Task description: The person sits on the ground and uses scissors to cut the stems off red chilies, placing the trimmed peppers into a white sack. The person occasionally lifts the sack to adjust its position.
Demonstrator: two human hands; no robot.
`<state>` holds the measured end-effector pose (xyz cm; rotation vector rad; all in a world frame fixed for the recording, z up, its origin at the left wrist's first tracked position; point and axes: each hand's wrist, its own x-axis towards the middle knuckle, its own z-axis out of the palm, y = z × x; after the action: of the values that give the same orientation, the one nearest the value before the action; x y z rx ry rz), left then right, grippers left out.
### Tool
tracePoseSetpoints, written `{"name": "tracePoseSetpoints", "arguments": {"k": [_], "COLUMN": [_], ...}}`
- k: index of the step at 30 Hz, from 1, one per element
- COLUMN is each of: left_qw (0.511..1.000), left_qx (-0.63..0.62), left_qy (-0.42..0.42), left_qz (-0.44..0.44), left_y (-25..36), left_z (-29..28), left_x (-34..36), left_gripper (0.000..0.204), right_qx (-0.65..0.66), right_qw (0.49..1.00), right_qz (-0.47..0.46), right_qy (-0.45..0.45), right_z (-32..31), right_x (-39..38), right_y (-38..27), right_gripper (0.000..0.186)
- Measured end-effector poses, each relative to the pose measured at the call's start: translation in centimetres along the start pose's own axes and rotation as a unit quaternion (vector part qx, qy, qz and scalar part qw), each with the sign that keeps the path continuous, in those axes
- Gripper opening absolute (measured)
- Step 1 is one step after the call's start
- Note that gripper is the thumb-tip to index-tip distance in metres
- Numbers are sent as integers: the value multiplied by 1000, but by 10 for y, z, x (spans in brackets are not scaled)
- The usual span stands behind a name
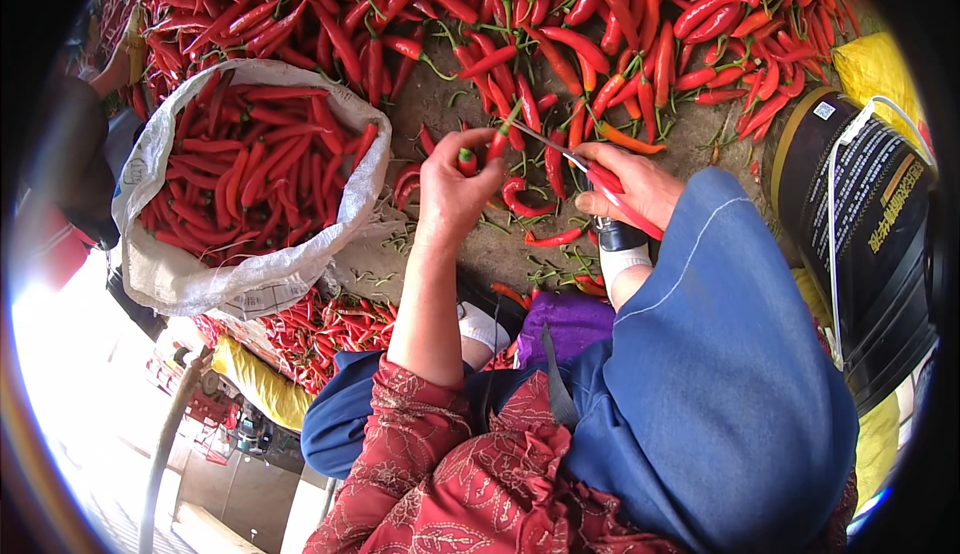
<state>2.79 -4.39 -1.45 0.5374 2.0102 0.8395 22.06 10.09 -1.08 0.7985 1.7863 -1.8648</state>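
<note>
1. A red chili (pixel 502 144) with a green stem is pinched between the thumb and fingers of the left hand (pixel 450 189); a 2nd green stem end is seen at the palm, its pod mostly hidden by the hand.
2. Red-handled scissors (pixel 606 180) are gripped in the right hand (pixel 652 189), the handle loops partly covered by it. The blade tips are held close to the chili's stem; whether they touch, or how far they are parted, cannot be told.
3. The chili is held above the floor (pixel 432 92), between a white sack (pixel 230 289) filled with chilies and the scissors.
4. The large chili pile (pixel 340 39) is cut off by the upper edge.
5. A purple cloth (pixel 565 322) is partly covered by the blue garment (pixel 730 354).
</note>
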Motion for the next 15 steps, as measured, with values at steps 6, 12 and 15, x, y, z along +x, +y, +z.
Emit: {"name": "tracePoseSetpoints", "arguments": {"k": [6, 12, 15], "left_qw": [990, 828, 819], "left_qx": [121, 452, 457], "left_qy": [-58, 28, 5], "left_qz": [39, 331, 348], "left_y": [14, -7, -4], "left_z": [10, 17, 7], "left_x": [-4, 35, 47], "left_gripper": [26, 24, 26], "right_qx": [38, 212, 233], "right_qw": [996, 976, 971], "right_qz": [76, 25, 20], "right_qy": [-18, 50, 56], "right_z": [5, 4, -1], "right_x": [6, 0, -1], "right_y": [11, 19, 22], "right_gripper": [47, 40, 45]}}
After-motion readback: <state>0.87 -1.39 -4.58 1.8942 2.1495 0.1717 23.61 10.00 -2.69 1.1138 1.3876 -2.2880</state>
